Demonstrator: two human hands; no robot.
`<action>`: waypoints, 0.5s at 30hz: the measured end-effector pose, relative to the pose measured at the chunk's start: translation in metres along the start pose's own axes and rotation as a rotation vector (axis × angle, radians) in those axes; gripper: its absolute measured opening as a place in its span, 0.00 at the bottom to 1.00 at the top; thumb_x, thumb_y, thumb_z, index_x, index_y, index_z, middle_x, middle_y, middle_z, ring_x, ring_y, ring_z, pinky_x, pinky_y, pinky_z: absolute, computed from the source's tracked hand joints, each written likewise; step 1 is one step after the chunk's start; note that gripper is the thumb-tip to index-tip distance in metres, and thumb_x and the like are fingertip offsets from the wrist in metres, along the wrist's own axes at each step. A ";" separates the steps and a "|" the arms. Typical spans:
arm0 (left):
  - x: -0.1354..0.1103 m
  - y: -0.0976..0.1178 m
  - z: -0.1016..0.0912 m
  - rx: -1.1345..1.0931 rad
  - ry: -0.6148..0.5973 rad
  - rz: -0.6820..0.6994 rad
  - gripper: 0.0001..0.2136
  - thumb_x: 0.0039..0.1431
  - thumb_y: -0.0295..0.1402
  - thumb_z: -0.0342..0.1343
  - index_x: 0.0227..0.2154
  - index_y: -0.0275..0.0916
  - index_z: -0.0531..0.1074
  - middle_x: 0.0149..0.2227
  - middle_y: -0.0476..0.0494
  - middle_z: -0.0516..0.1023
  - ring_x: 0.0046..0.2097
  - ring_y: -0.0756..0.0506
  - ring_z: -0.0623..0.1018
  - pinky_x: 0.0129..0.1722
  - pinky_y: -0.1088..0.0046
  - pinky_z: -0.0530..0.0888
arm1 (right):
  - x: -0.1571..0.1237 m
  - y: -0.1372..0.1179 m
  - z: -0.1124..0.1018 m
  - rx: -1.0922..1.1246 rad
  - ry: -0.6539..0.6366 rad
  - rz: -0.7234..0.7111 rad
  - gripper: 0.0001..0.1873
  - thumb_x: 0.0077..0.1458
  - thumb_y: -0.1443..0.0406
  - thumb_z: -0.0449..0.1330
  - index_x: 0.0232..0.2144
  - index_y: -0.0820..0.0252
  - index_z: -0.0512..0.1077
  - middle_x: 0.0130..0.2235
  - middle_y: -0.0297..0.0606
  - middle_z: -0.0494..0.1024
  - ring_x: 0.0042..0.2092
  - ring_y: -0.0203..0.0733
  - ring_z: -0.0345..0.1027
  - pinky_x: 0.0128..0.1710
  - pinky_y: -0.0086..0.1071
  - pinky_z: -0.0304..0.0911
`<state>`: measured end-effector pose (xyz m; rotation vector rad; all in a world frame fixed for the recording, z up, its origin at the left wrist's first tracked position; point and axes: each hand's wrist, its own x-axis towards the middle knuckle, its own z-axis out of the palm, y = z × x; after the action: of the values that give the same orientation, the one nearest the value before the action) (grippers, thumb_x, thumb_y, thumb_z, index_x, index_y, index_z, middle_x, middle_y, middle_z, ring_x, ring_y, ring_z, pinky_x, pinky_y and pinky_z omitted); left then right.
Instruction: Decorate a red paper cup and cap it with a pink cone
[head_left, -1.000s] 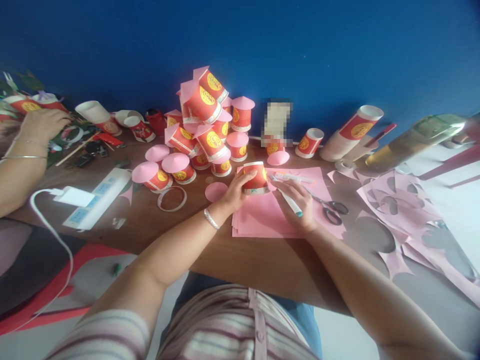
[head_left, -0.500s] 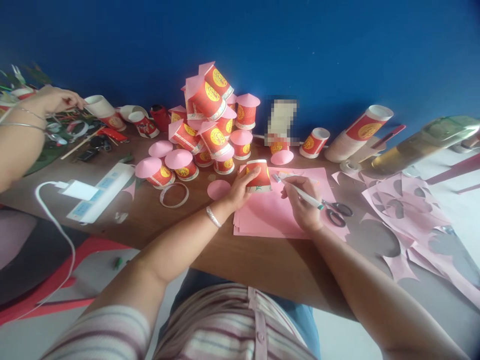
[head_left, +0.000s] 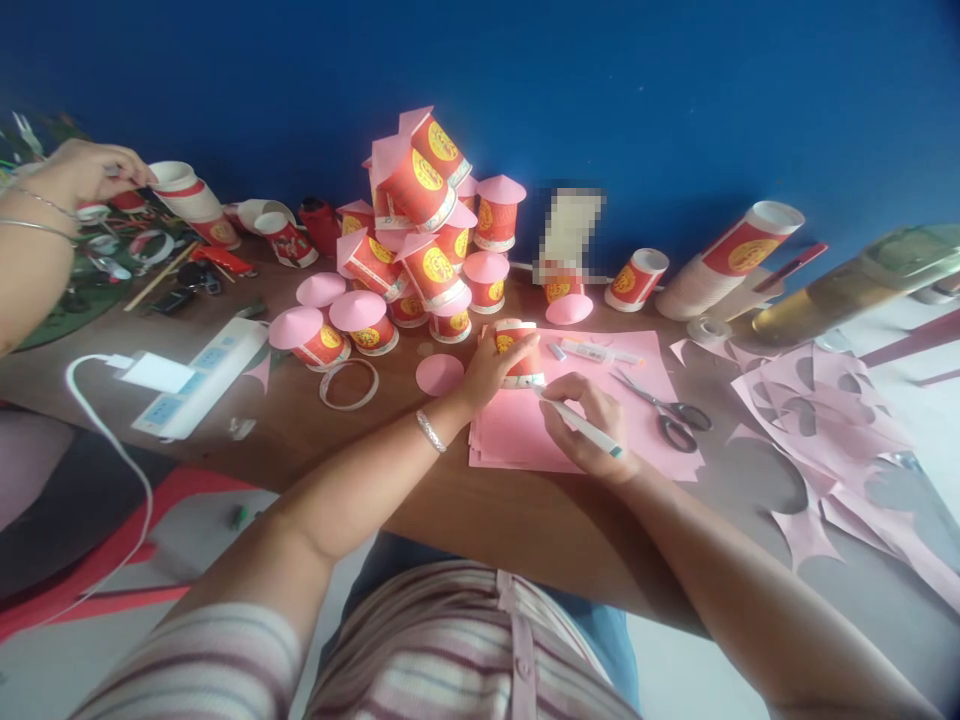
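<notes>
My left hand [head_left: 489, 371] grips a red paper cup [head_left: 517, 352] that stands upside down on a stack of pink paper [head_left: 577, 415]. My right hand [head_left: 589, 430] holds a white pen [head_left: 581, 425] with its tip at the cup's base on the near side. Black-handled scissors [head_left: 664, 410] lie on the pink paper to the right of my hand. A second white pen [head_left: 596, 352] and a small cap lie beyond the cup.
A heap of red cups with pink cone lids [head_left: 420, 240] stands behind. A pink paper disc [head_left: 439, 374], tape ring [head_left: 348, 384] and power strip [head_left: 199, 375] lie left. Pink offcuts [head_left: 817, 420] cover the right. Another person's hand [head_left: 82, 172] is at far left by a cup stack [head_left: 187, 195].
My right hand has swung the pen from the far side of the cup round to its near side. The other person's hand stayed near the cup stack at far left.
</notes>
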<state>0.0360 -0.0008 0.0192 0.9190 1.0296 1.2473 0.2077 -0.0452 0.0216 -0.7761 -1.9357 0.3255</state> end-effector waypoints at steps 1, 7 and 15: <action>-0.001 0.001 0.000 0.045 -0.015 0.010 0.15 0.59 0.43 0.67 0.45 0.45 0.74 0.53 0.41 0.74 0.59 0.37 0.74 0.58 0.54 0.78 | 0.000 0.000 0.001 -0.017 -0.001 -0.011 0.06 0.62 0.70 0.60 0.39 0.53 0.69 0.31 0.32 0.77 0.30 0.37 0.73 0.30 0.30 0.69; -0.002 0.004 0.002 0.177 -0.040 0.096 0.14 0.62 0.43 0.63 0.44 0.42 0.72 0.52 0.41 0.73 0.56 0.40 0.75 0.60 0.57 0.74 | 0.000 -0.002 0.001 -0.054 -0.013 -0.030 0.05 0.63 0.70 0.60 0.37 0.53 0.69 0.31 0.32 0.77 0.29 0.36 0.72 0.30 0.30 0.69; 0.002 0.001 0.003 0.227 0.053 0.172 0.15 0.58 0.38 0.67 0.44 0.42 0.70 0.50 0.41 0.72 0.57 0.39 0.73 0.62 0.57 0.70 | -0.001 0.001 0.006 -0.114 -0.015 -0.136 0.08 0.62 0.71 0.59 0.38 0.52 0.71 0.32 0.33 0.79 0.30 0.37 0.75 0.30 0.29 0.71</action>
<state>0.0383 0.0014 0.0212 1.1746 1.1703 1.3207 0.2036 -0.0446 0.0175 -0.7121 -2.0232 0.1392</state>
